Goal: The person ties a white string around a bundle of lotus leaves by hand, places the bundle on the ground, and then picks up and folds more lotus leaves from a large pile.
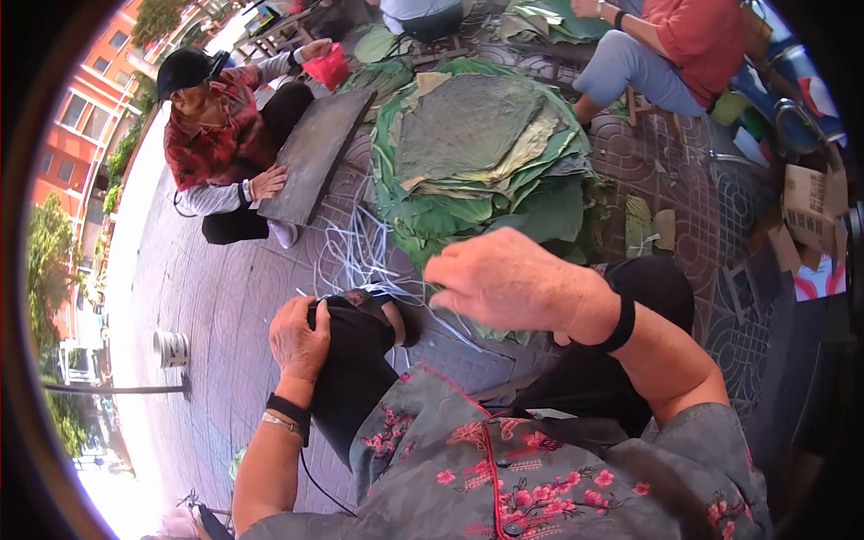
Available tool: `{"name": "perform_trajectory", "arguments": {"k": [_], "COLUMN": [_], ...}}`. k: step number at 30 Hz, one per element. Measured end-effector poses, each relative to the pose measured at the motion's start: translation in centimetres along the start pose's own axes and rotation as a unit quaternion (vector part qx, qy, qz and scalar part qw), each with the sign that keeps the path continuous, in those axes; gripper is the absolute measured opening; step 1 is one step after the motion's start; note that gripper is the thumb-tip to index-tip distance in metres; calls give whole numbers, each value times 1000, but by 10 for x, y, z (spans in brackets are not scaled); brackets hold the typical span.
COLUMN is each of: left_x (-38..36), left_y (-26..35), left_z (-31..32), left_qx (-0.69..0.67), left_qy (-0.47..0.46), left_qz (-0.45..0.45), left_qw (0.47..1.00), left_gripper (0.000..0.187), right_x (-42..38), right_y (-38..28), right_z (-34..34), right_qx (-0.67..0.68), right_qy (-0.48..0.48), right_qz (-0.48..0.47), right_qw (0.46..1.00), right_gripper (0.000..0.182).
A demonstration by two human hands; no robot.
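Observation:
My left hand (pixel 300 337) lies over my bent left knee, fingers draped on the black trousers, holding nothing. Raised in front of me, my right hand (pixel 508 281) hangs in the air with loosely bent fingers somewhat apart and nothing in them. It overlaps the near edge of a large pile of flat leaves (pixel 477 126), green around the rim and dull grey-brown on top. White plastic strips (pixel 360 252) lie tangled on the paving between my left knee and the pile.
At the left a person in a red patterned shirt (pixel 216 135) sits with a dark board (pixel 319 157) and a red bag (pixel 328 67). Another person in grey trousers (pixel 621 72) sits at the upper right. A white bucket (pixel 170 349) and cardboard boxes (pixel 810 207) stand at the sides.

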State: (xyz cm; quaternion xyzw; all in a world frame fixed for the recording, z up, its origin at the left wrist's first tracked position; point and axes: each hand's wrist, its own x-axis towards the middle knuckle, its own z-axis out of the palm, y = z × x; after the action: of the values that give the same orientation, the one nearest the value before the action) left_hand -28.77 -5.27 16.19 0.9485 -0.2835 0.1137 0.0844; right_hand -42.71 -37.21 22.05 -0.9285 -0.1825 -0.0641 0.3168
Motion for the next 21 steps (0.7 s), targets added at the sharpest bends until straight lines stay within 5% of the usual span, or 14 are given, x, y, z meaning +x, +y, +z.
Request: {"name": "perform_trajectory", "arguments": {"k": [5,11,14,18,21], "left_x": [-1,-1,-2,-5,-6], "left_y": [-3,-6,-8,-8,-20], "left_z": [2,7,7,5,11], "left_qx": [1,-11,-3,4,30], "left_qy": [-10,-23,-15,-19,-27], "left_qz": [17,37,48,22,7], "left_qw": [1000,999,999,1000,999], "left_gripper": [16,15,17,17,18], "right_x": [-34,-151,-265,-394,-432], "right_y": [24,140,252,294,276], "right_z": [-82,-105,-31,108,178], "right_qx": [76,97,-141,-52,-12], "right_qy": [185,313,327,163,185], "right_qz": [24,285,367,680,750], "right_qw": [979,901,859,713,635], "right_gripper": [13,25,26,40,72]}}
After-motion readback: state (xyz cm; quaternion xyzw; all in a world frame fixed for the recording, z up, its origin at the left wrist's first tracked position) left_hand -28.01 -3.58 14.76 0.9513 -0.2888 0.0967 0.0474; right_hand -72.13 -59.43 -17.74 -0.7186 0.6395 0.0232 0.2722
